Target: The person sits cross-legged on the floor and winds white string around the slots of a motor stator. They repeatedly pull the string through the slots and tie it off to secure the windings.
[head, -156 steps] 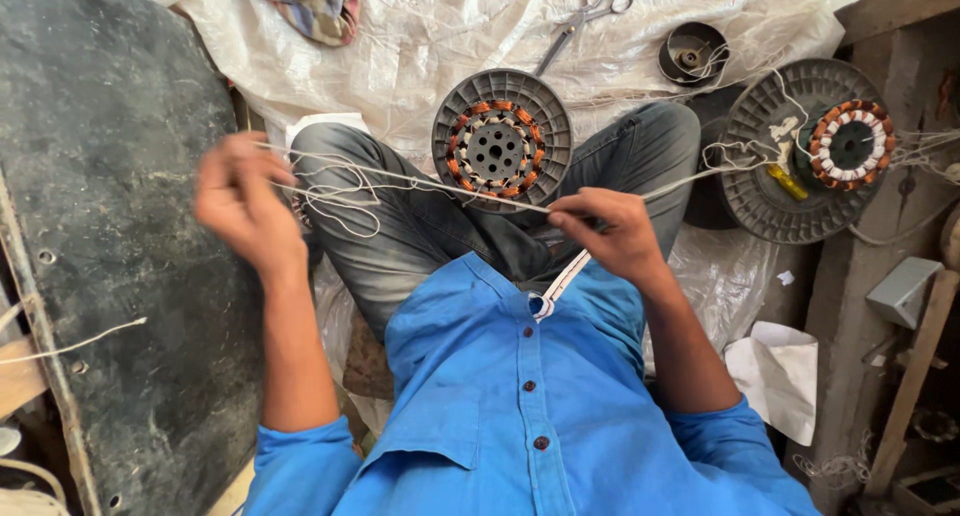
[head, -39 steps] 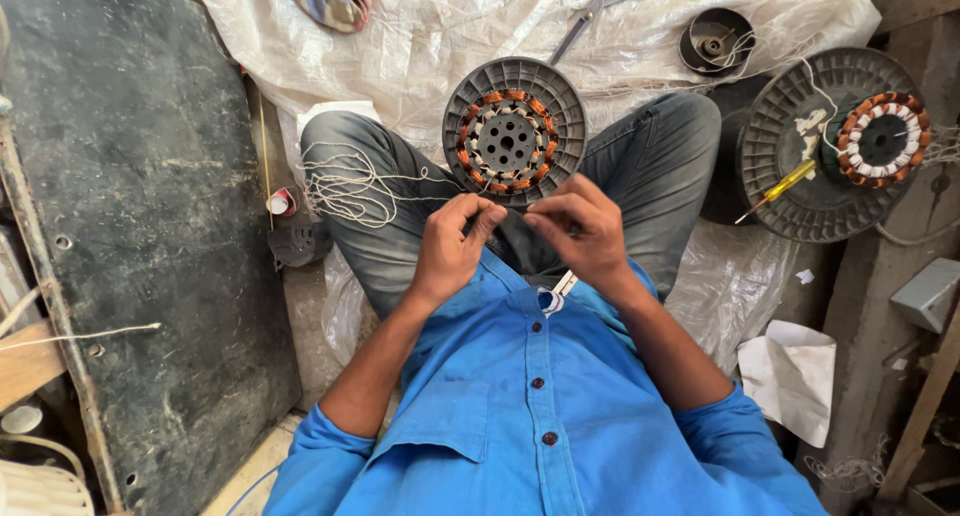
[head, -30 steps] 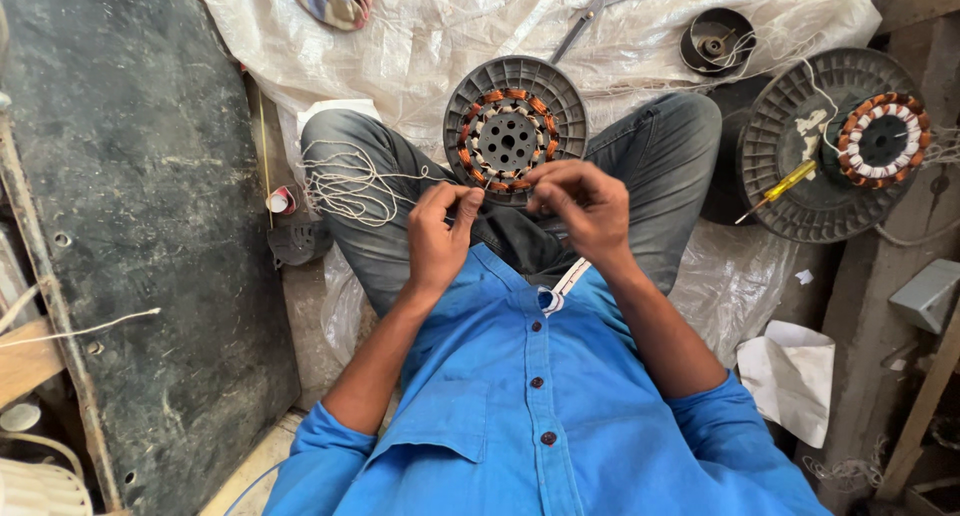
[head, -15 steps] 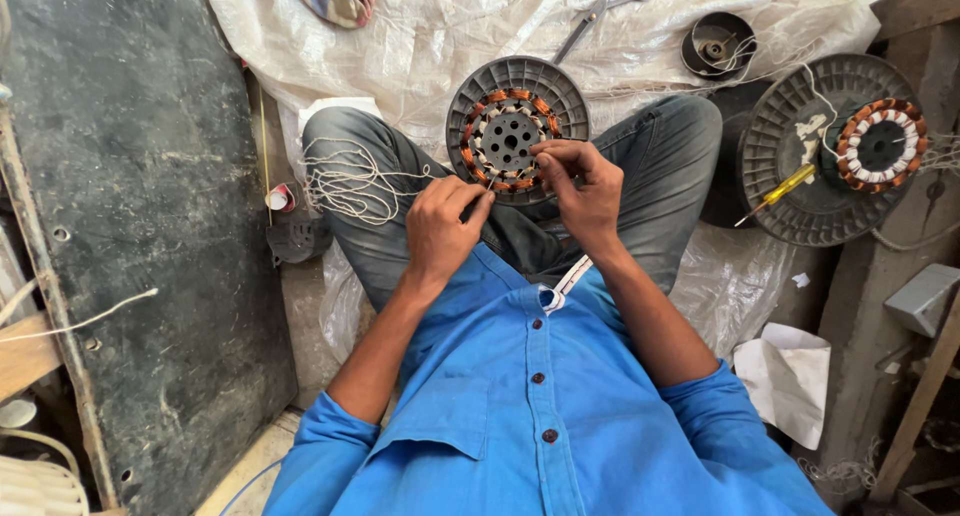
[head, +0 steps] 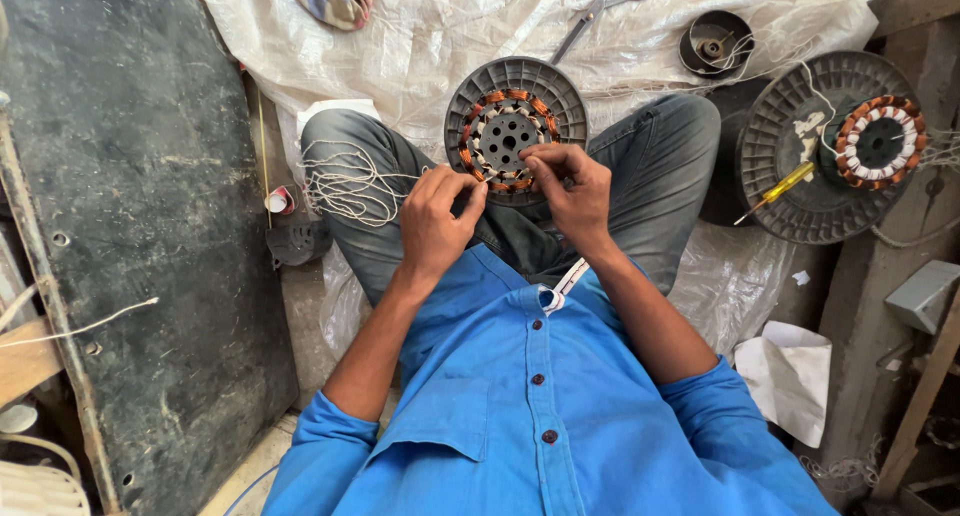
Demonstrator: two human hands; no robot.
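Observation:
A round grey motor stator [head: 514,126] with copper coils rests between my knees on the white sheet. My right hand [head: 567,189] pinches at the coils on the stator's near edge. Just left of it, my left hand [head: 436,216] is closed on a thin white string that runs to a loose string bundle [head: 346,181] lying on my left thigh. Both hands sit close together, just below the stator.
A second stator [head: 828,143] with a yellow-handled screwdriver [head: 774,191] on it lies to the right. Scissors [head: 598,6] and a small dark spool [head: 715,44] lie at the back. A dark slab [head: 120,236] stands on the left, crumpled paper [head: 790,371] at the right.
My hands came in from spread apart pulling string to close together, then moved forward onto the stator's near edge. My right hand now touches the coils.

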